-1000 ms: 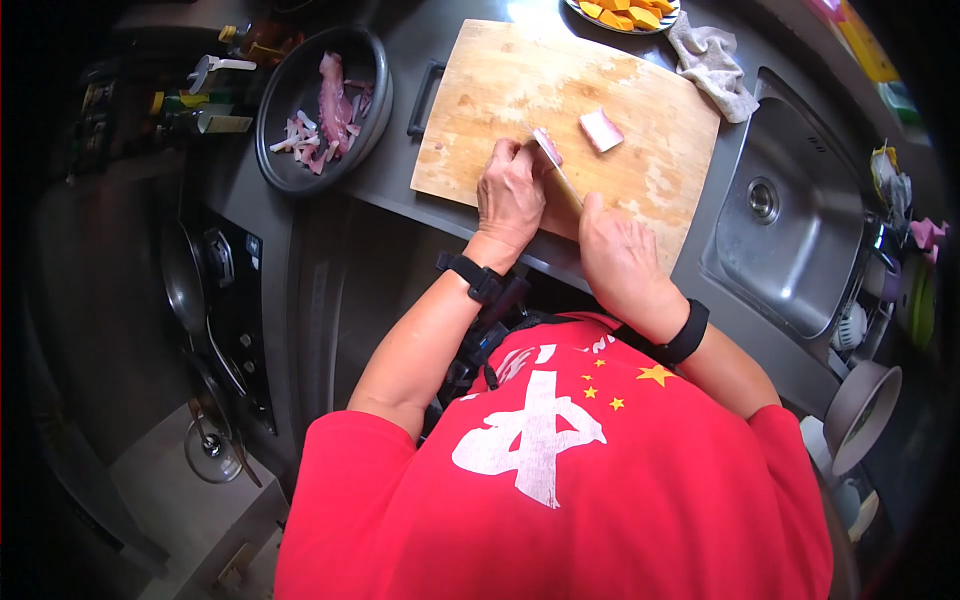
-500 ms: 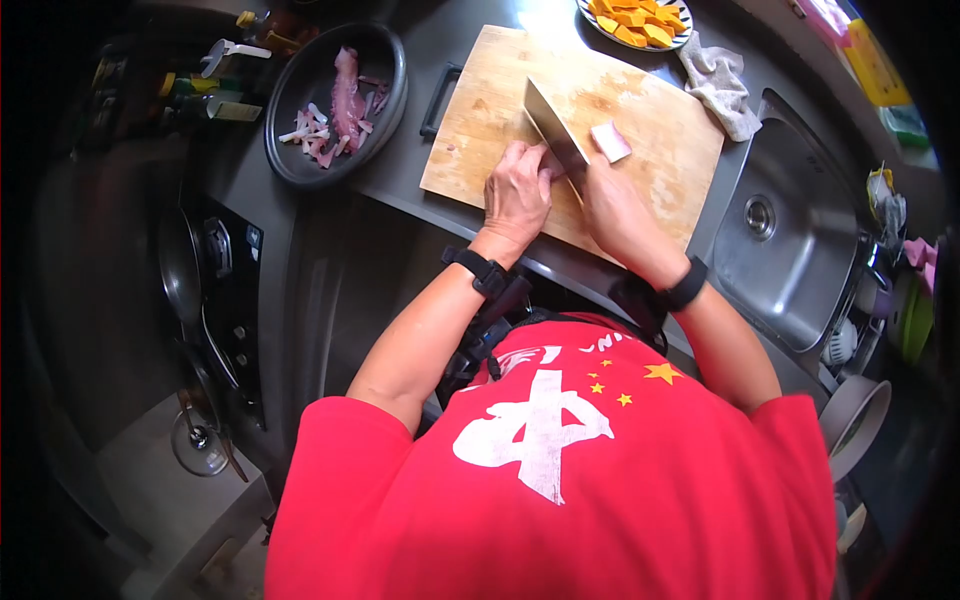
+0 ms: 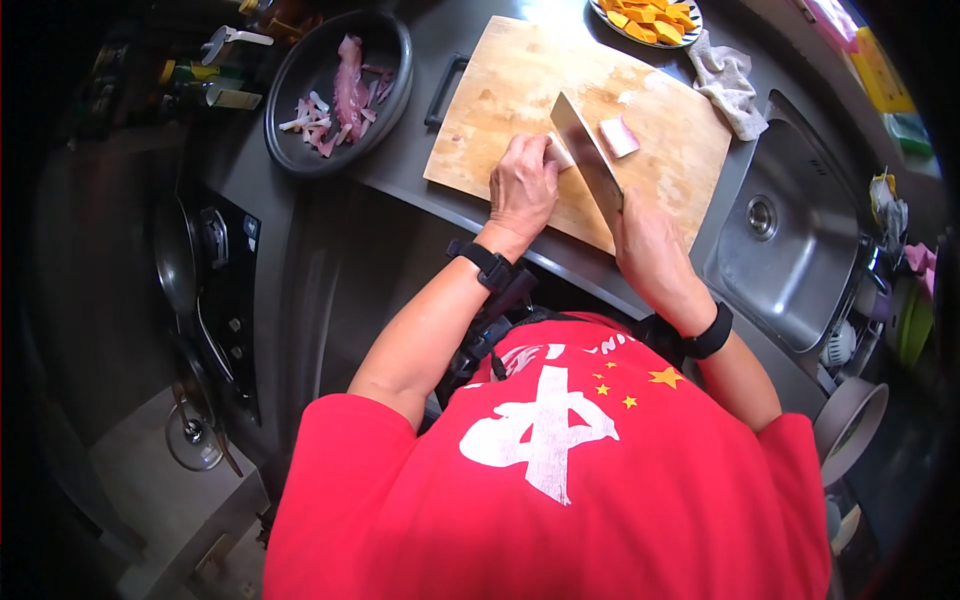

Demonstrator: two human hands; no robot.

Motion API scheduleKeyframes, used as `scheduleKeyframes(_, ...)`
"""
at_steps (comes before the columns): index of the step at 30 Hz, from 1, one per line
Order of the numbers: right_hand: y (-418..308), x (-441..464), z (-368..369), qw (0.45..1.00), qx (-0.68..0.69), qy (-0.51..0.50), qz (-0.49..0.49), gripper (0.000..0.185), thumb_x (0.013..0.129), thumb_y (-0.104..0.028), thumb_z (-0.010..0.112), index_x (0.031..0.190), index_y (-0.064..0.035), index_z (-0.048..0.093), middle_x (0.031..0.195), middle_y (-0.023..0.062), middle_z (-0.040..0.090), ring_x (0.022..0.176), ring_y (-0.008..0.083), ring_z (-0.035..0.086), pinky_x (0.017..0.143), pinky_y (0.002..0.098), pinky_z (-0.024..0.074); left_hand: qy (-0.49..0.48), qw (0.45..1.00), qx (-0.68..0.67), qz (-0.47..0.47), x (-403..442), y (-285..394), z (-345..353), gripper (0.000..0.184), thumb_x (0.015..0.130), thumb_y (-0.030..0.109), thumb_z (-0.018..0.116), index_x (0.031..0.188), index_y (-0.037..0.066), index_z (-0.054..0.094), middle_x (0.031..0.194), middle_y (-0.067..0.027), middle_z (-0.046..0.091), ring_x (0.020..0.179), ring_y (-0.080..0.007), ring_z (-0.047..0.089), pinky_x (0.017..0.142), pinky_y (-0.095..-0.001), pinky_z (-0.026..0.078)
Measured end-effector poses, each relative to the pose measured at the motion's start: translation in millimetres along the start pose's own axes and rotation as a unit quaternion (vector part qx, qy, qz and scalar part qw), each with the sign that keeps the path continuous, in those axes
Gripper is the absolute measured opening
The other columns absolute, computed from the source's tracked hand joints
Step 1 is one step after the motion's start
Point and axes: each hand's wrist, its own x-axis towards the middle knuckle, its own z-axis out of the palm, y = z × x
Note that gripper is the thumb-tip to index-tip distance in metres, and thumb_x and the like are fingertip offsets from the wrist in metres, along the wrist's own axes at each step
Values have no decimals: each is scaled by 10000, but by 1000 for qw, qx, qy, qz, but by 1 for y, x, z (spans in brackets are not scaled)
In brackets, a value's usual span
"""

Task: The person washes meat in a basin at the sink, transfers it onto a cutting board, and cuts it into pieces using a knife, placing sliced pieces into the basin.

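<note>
My right hand [image 3: 652,245] is wrapped round the handle of a cleaver [image 3: 588,152], whose broad blade slants across the wooden cutting board [image 3: 500,90]. My left hand [image 3: 524,185] has its fingers curled against a small pale piece of meat [image 3: 559,153] on the board, just left of the blade. A thin gap shows between blade and piece. Right of the cleaver lies a second chunk of meat [image 3: 619,137], pinkish with a white side, untouched by either hand. The cleaver's handle is mostly hidden in my grip.
Left of the board stands a dark bowl [image 3: 399,97] with a long pink piece of meat [image 3: 350,90] and cut strips. A plate of orange chunks [image 3: 650,20] and a grey cloth [image 3: 724,85] lie behind. At right is a steel sink [image 3: 790,260]; a pan [image 3: 175,255] is at left.
My right hand has drawn the cleaver to the right, away from my left hand. The pale piece by my left fingertips now shows more clearly. The view has shifted slightly.
</note>
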Motion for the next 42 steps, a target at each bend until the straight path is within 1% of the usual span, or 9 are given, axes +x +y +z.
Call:
scheduleKeyframes(11, -15, 17, 6, 997, -46, -55, -19, 100, 860, 23, 499, 956, 49, 483, 752, 285, 622, 752, 463, 649, 668, 530, 519, 5, 1000, 21, 12, 1, -2, 3, 190, 813, 15, 601, 995, -22, 640, 983, -228, 623, 865, -446, 635, 757, -483, 538)
scheduleKeyframes(14, -3, 52, 32, 987, 22, 60, -150, 87, 871, 6, 484, 944, 53, 489, 819, 280, 610, 788, 460, 634, 679, 528, 509, -12, 999, 48, -1, 1, -4, 5, 210, 812, 31, 626, 1012, -27, 645, 987, -231, 634, 868, -450, 629, 766, -479, 533)
scheduleKeyframes(20, 22, 21, 28, 986, 68, 67, -138, 87, 898, -22, 485, 943, 51, 502, 827, 292, 596, 791, 485, 608, 686, 547, 482, 25, 1000, 14, 8, 2, -2, 3, 203, 805, 30, 650, 1001, -23, 643, 968, -200, 641, 806, -397, 644, 758, -442, 541)
scheduleKeyframes(23, 19, 4, 17, 998, 64, 8, 15, 118, 921, -48, 535, 930, 62, 493, 754, 337, 601, 750, 517, 608, 678, 589, 465, 11, 999, -14, -27, 0, -2, 3, 201, 814, 38, 647, 1008, -9, 629, 978, -199, 632, 842, -392, 643, 774, -447, 537)
scheduleKeyframes(27, 4, 4, 4, 995, 88, 42, -2, 100, 891, -17, 539, 923, 66, 492, 755, 332, 611, 749, 524, 614, 679, 590, 477, 4, 999, -19, -49, 1, -4, 6, 191, 839, 65, 633, 1017, 0, 611, 980, -216, 623, 887, -415, 636, 792, -472, 528)
scheduleKeyframes(34, -9, -4, 6, 999, -10, -27, -20, 115, 838, 52, 503, 948, 70, 476, 740, 314, 619, 732, 507, 630, 684, 570, 510, 18, 999, 3, -46, 2, -5, 9, 137, 861, 81, 621, 958, -12, 593, 935, -234, 618, 863, -436, 626, 764, -498, 520)
scheduleKeyframes(37, -14, -5, 2, 999, -22, -34, -19, 104, 840, 51, 499, 939, 70, 472, 754, 313, 625, 735, 492, 639, 672, 558, 515, 39, 998, 28, -52, 4, -2, 10, 144, 825, 80, 679, 933, -7, 641, 860, -197, 642, 782, -371, 647, 722, -453, 526)
scheduleKeyframes(39, -19, -2, 3, 999, -25, -35, -21, 100, 840, 48, 501, 933, 68, 472, 769, 313, 629, 737, 486, 643, 665, 551, 517, 33, 999, 12, -35, 4, 1, 7, 119, 823, 31, 616, 926, -19, 582, 925, -252, 611, 839, -465, 619, 744, -522, 519)
scheduleKeyframes(42, -20, 13, 16, 998, 1, -48, -49, 71, 868, 21, 477, 927, 57, 463, 776, 308, 583, 788, 500, 604, 691, 576, 459, 27, 998, 32, -40, 4, -9, 13, 107, 787, -14, 589, 893, -23, 576, 924, -259, 609, 844, -478, 615, 755, -534, 519)
